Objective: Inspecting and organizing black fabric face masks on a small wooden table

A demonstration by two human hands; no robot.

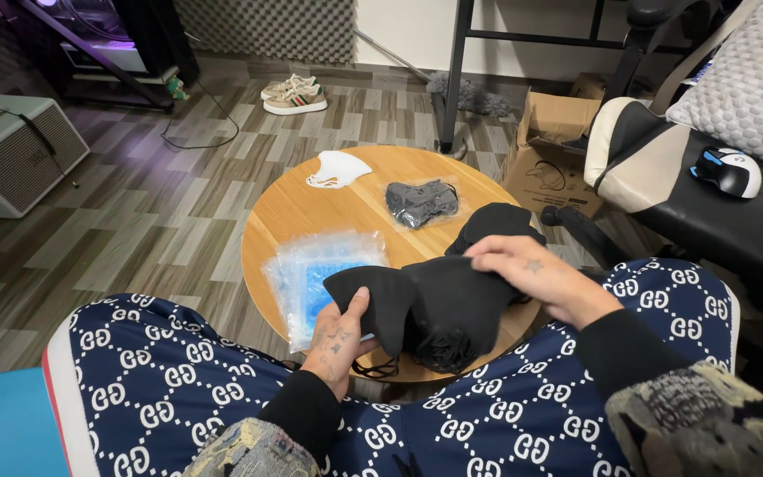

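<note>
In the head view, the left hand (339, 340) pinches the left corner of a black mask (439, 305) at the worktop's (293, 212) near edge; the right hand (536, 274) rests closed-fingered on its right end. Its long axis runs left-right between the grips; clear bags (311, 274) lie just left.

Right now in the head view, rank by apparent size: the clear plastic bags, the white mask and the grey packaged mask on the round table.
1. Clear plastic bags, plainly the largest.
2. and 3. Grey packaged mask and white mask look alike; the white one lies farther from the camera, so no ranking between them.
</note>
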